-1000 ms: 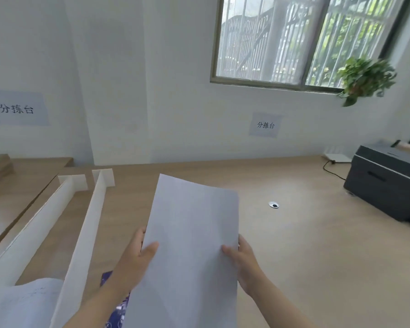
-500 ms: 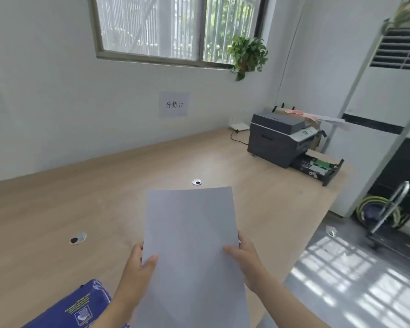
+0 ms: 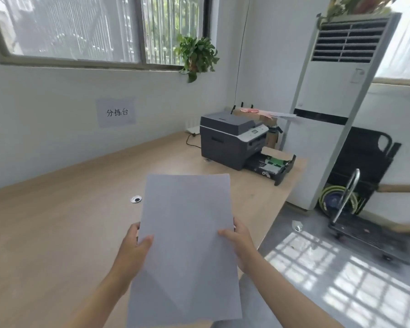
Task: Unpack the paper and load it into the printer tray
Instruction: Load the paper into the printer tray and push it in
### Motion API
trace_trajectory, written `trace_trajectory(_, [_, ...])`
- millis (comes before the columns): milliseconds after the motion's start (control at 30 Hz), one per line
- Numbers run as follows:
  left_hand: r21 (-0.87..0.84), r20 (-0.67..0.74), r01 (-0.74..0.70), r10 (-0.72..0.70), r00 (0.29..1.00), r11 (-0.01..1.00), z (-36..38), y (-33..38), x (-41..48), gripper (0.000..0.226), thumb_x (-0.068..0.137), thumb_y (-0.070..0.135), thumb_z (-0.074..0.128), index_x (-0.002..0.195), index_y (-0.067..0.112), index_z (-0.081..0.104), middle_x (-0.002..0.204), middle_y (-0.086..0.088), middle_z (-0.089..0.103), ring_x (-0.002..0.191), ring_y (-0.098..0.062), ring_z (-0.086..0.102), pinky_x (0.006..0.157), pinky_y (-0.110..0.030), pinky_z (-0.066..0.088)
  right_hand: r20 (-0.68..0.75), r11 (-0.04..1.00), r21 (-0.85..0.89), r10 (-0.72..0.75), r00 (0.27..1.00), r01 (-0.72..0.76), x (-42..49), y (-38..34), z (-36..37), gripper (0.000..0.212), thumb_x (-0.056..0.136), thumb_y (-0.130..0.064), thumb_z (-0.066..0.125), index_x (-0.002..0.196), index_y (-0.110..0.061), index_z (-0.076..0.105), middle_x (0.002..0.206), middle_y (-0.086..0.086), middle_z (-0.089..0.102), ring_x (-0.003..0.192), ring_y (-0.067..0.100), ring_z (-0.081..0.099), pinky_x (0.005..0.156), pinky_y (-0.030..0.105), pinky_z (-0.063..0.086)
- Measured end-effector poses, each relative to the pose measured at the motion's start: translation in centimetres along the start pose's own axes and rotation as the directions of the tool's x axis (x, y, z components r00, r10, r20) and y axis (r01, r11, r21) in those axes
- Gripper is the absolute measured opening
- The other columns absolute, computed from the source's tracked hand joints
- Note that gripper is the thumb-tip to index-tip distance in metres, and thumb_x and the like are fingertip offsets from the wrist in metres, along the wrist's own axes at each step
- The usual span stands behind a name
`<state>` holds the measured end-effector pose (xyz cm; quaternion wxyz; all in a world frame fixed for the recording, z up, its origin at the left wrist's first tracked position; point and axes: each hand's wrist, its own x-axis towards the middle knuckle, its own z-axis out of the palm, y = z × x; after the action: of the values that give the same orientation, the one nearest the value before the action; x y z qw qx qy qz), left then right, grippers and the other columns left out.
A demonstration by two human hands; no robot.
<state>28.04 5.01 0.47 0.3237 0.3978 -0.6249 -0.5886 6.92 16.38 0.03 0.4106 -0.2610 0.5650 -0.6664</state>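
Head view shows two hands holding one stack of white paper (image 3: 185, 245) above the near edge of the wooden tabletop (image 3: 57, 233). On the paper's left edge the left hand (image 3: 133, 252) is clamped, thumb lying on the top sheet; on its right edge the right hand (image 3: 240, 242) grips the same way, thumb on top and fingers hidden beneath. How many sheets the stack holds cannot be told. Beyond the paper's far edge, at the far right corner of the tabletop, stands one dark grey printer (image 3: 230, 138), well apart from the paper. One black printer tray (image 3: 273, 165) is pulled out of the printer's front, open and facing the tabletop's right edge. Just left of the paper's far corner sits one round cable grommet (image 3: 136, 199) in the tabletop. Right of the printer stands one tall white air conditioner (image 3: 336, 95) on the floor.
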Motion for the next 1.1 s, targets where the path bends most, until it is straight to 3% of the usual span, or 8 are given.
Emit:
trace_trajectory(133, [-0.018,0.057,-0.018,0.019,0.998,1.0,8.8,0.9,3.2,0.02,0.093,0.004,0.048,0.11,0.015,0.048,0.095,-0.014,0.067,0.074,-0.026,0.066,0.063,-0.034,0.053,-0.064,1.0,0.005,-0.018,0.998,0.018,2.5,-2.4,-8.3,0.042,0.076,0.007,0.057,0.117,-0.004,0.054,0.099,0.017,0.066,0.079,0.031,0.064,0.073,0.038,0.054])
trace_trajectory(233, [-0.025,0.099,0.005,-0.002,0.995,1.0,14.5,1.2,5.3,0.021,0.093,0.006,0.049,0.113,0.012,0.048,0.094,-0.013,0.069,0.074,-0.026,0.066,0.062,-0.035,0.053,-0.11,1.0,-0.004,-0.024,0.994,0.023,3.7,-4.0,-13.7,0.033,0.078,0.008,0.056,0.103,-0.014,0.058,0.092,0.009,0.069,0.07,0.022,0.067,0.064,0.032,0.057])
trace_trajectory(400, [-0.014,0.176,0.015,-0.013,0.984,1.0,22.1,2.3,9.8,0.022,0.093,0.008,0.05,0.115,0.01,0.048,0.105,-0.02,0.067,0.088,-0.036,0.066,0.08,-0.049,0.054,-0.177,1.0,0.003,-0.029,0.984,0.03,6.2,-6.7,-20.9,0.03,0.08,0.008,0.055,0.102,-0.012,0.058,0.093,0.01,0.067,0.077,0.028,0.064,0.072,0.037,0.054])
trace_trajectory(500, [-0.011,0.202,0.006,-0.003,0.979,1.0,26.4,3.1,13.1,0.028,0.093,0.006,0.051,0.12,0.007,0.046,0.106,-0.021,0.066,0.088,-0.037,0.066,0.079,-0.048,0.053,-0.212,0.999,0.01,-0.04,0.976,0.043,8.8,-7.9,-24.6,0.03,0.087,0.013,0.047,0.097,-0.013,0.058,0.099,0.014,0.065,0.086,0.032,0.061,0.079,0.042,0.051])
trace_trajectory(700, [-0.054,0.239,-0.015,0.028,0.971,0.998,33.4,4.1,21.5,0.027,0.093,0.009,0.052,0.119,0.01,0.048,0.102,-0.02,0.069,0.088,-0.037,0.068,0.081,-0.05,0.054,-0.238,0.996,-0.05,-0.085,0.968,0.075,17.4,-10.7,-30.7,0.027,0.075,0.004,0.058,0.097,-0.013,0.059,0.095,0.012,0.066,0.079,0.028,0.063,0.072,0.037,0.054])
trace_trajectory(767, [-0.083,0.23,-0.011,0.03,0.973,0.996,35.2,4.5,24.8,0.028,0.093,0.008,0.051,0.12,0.011,0.048,0.103,-0.02,0.069,0.087,-0.037,0.068,0.081,-0.05,0.054,-0.229,0.995,-0.068,-0.081,0.97,0.067,21.0,-11.6,-32.2,0.028,0.08,0.007,0.055,0.102,-0.01,0.057,0.1,0.014,0.065,0.085,0.031,0.062,0.078,0.041,0.052])
trace_trajectory(933, [-0.114,0.157,-0.007,0.025,0.987,0.993,38.4,5.7,32.4,0.025,0.093,0.006,0.051,0.117,0.01,0.049,0.106,-0.021,0.068,0.091,-0.039,0.067,0.083,-0.051,0.054,-0.17,0.993,-0.118,-0.053,0.984,0.033,30.5,-14.1,-34.4,0.051,0.065,-0.007,0.056,0.116,-0.005,0.053,0.109,0.017,0.064,0.092,0.033,0.062,0.084,0.047,0.051])
trace_trajectory(1100, [-0.106,0.02,-0.004,0.007,1.0,0.994,39.6,6.1,37.8,0.02,0.093,0.004,0.05,0.113,0.009,0.048,0.097,-0.016,0.069,0.081,-0.033,0.067,0.076,-0.047,0.054,-0.062,0.984,-0.173,-0.044,0.997,0.033,39.9,-14.1,-35.6,0.026,0.087,0.003,0.053,0.106,-0.015,0.058,0.096,0.004,0.071,0.081,0.024,0.068,0.069,0.034,0.058])
